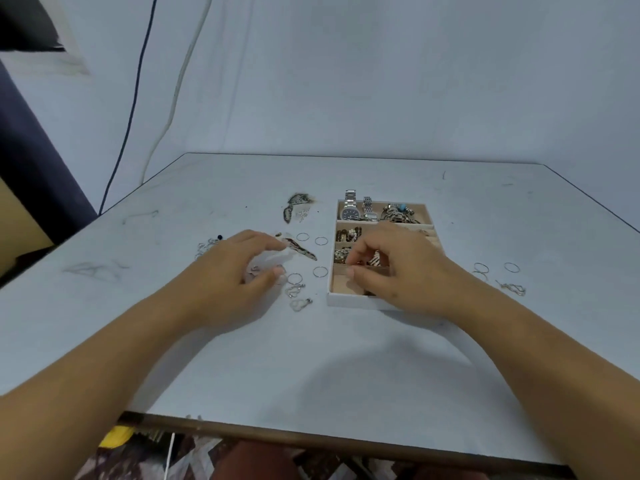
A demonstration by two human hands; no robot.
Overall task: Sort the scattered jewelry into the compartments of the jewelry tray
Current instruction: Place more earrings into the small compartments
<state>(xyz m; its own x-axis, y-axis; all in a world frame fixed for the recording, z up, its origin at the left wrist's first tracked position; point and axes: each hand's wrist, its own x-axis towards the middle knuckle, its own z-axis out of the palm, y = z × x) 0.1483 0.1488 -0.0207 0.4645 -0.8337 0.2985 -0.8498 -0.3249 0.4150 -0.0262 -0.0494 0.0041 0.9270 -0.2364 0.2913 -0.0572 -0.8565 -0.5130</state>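
The white jewelry tray [331, 298] with beige compartments lies right of centre. Its far compartment holds two watches [350, 212] and bracelets [398, 213]; the two middle ones hold gold pieces [347, 234]. My right hand [394, 270] hovers over the tray with fingers curled and thumb and forefinger close together above the third compartment; whether they pinch anything is unclear. My left hand [235, 268] pinches a small pale packet [275, 259] on the table, beside a dark patterned strip [303, 250]. Thin silver rings [320, 271] and silver chains [298, 297] lie between hand and tray.
More thin rings [481, 267] and a chain [513, 288] lie right of the tray. A dark chain [295, 202] and small silver bits [302, 214] sit farther back, and a silver chain pile [205, 245] sits left of my left hand. The table's front edge [311, 434] is near me.
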